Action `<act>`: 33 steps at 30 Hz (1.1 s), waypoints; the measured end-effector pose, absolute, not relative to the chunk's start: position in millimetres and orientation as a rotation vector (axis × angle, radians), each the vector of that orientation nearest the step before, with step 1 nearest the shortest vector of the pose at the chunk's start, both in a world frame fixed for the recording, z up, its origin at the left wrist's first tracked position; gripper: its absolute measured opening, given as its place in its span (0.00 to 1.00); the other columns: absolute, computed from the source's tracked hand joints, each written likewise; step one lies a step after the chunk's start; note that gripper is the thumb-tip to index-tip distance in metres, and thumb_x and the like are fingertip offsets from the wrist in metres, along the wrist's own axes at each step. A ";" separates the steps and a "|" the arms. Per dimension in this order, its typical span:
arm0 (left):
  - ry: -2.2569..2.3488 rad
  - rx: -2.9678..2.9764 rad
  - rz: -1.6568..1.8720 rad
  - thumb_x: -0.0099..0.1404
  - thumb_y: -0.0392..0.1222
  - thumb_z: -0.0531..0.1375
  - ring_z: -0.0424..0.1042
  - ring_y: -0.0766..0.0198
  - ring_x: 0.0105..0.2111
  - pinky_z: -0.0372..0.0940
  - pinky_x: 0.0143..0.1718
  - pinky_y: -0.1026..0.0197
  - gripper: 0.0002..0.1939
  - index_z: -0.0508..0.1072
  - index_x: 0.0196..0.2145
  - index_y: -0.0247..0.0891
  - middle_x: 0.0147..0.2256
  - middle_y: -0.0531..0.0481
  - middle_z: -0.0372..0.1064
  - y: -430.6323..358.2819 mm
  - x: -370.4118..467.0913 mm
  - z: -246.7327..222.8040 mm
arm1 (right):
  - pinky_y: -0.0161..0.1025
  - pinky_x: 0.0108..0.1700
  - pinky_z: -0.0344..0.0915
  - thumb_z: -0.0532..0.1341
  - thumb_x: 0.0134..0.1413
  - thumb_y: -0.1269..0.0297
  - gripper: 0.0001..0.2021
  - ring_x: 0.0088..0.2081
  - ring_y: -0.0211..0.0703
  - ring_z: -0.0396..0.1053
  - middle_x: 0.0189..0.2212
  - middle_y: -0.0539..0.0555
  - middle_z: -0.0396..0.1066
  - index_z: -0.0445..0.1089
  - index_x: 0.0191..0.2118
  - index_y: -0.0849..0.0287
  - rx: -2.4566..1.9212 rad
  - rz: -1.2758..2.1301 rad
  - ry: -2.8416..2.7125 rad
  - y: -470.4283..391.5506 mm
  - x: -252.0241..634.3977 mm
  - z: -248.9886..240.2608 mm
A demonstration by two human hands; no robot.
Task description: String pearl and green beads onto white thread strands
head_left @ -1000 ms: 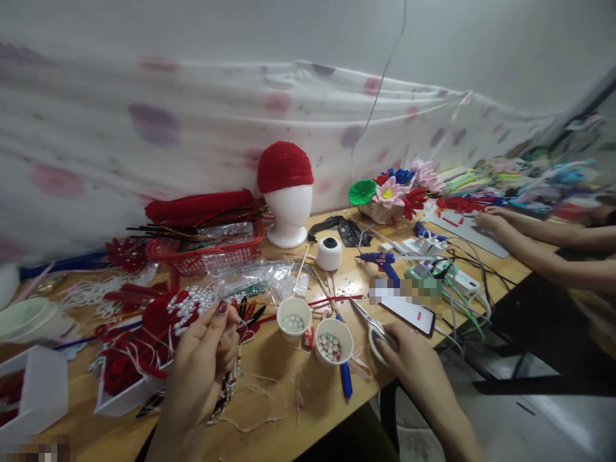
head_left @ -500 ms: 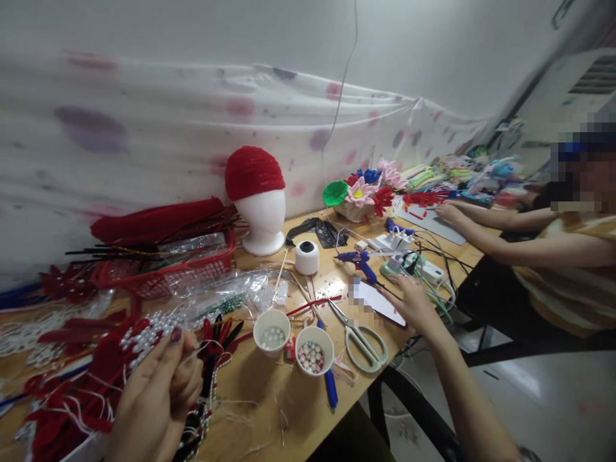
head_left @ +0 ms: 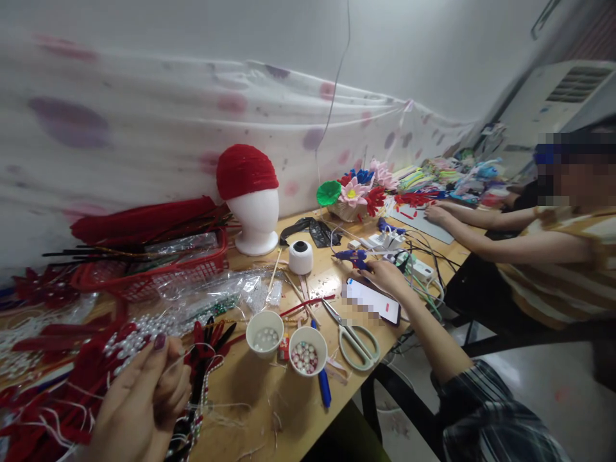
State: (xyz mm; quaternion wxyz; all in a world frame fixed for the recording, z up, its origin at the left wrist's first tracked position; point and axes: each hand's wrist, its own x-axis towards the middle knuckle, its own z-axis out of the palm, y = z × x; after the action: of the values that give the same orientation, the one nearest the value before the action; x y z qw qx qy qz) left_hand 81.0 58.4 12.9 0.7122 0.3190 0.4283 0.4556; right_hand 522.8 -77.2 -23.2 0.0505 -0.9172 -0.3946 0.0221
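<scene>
In the head view, with a clock face centred on the paper cup of beads [head_left: 308, 335], the left hand [head_left: 139, 398] is seen between eight and nine o'clock. A white thread [head_left: 198, 345] is pinched between its thumb and fingers. The right hand [head_left: 385, 277] is placed near two o'clock, its fingertips brought against the glue gun [head_left: 350, 255], which lies on the table [head_left: 296, 401] at one o'clock.

The scissors [head_left: 347, 328], held by the right hand a second ago, have been let go and are now left lying between two and three o'clock. The phone [head_left: 380, 301] has since been passed over (its screen is partly blurred out). It is judged from this that the scissors have been put aside and attention turned to the glue gun, with the thread kept in the left grip.

Whether the right grip is closed around the gun's handle cannot be told, as the handle is hidden by the fingers. The thread's held end is covered, and the left forearm is cut off below. What is handled by the co-worker's hand [head_left: 436, 215], well beyond, is too small to make out.
</scene>
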 end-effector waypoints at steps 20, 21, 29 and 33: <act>0.906 0.683 0.990 0.56 0.51 0.73 0.45 0.75 0.14 0.46 0.12 0.73 0.20 0.68 0.25 0.39 0.14 0.61 0.47 55.7 77.5 10.3 | 0.46 0.44 0.76 0.62 0.69 0.57 0.14 0.42 0.44 0.76 0.46 0.55 0.75 0.71 0.52 0.61 -2.622 0.204 -1.175 -132.9 417.4 -60.8; 0.915 0.677 0.985 0.57 0.50 0.72 0.45 0.75 0.14 0.47 0.12 0.73 0.19 0.68 0.25 0.39 0.14 0.61 0.47 55.3 77.3 11.3 | 0.46 0.45 0.76 0.62 0.69 0.57 0.14 0.43 0.44 0.76 0.47 0.56 0.75 0.71 0.53 0.61 -2.624 0.204 -1.171 -132.7 418.8 -62.1; 0.957 0.666 0.938 0.56 0.48 0.73 0.47 0.76 0.15 0.48 0.14 0.73 0.17 0.69 0.24 0.40 0.14 0.60 0.49 56.1 83.0 15.8 | 0.49 0.48 0.75 0.63 0.68 0.58 0.16 0.47 0.46 0.75 0.51 0.57 0.73 0.70 0.55 0.60 -2.645 0.146 -1.097 -123.8 454.5 -61.6; 0.939 0.623 0.908 0.51 0.48 0.76 0.48 0.78 0.14 0.49 0.13 0.74 0.20 0.68 0.24 0.40 0.13 0.61 0.50 57.8 81.8 15.5 | 0.50 0.49 0.75 0.63 0.68 0.58 0.16 0.48 0.47 0.75 0.53 0.57 0.73 0.70 0.56 0.60 -2.656 0.107 -1.039 -114.1 458.7 -57.3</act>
State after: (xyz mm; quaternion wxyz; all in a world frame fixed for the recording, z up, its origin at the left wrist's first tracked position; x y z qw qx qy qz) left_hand 81.8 57.8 15.5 0.7492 0.2852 0.4298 0.4155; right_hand 458.7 -114.1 -57.3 0.1433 -0.9210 -0.3602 0.0372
